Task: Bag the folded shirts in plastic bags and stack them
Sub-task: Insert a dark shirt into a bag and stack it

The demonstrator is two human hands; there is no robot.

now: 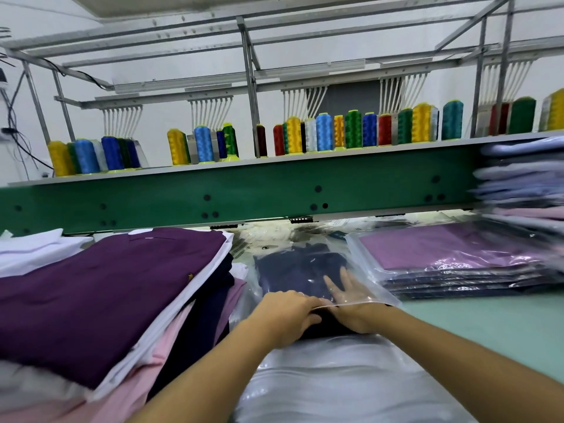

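A folded navy shirt (300, 267) lies most of the way inside a clear plastic bag (370, 290) in the middle of the table. My right hand (348, 296) reaches into the bag's mouth, fingers straight and flat on the shirt. My left hand (290, 312) curls its fingers round the near edge of the bag's opening and the shirt's end. To the left rises a pile of unbagged folded shirts with a purple shirt (100, 288) on top. A stack of bagged shirts (457, 264), lilac on top, sits at the right.
A green machine beam (244, 190) runs across behind the table, with several thread cones (323, 132) on the shelf above it. A taller heap of bagged shirts (525, 184) stands at far right. Loose empty plastic bags (329, 380) lie in front of me.
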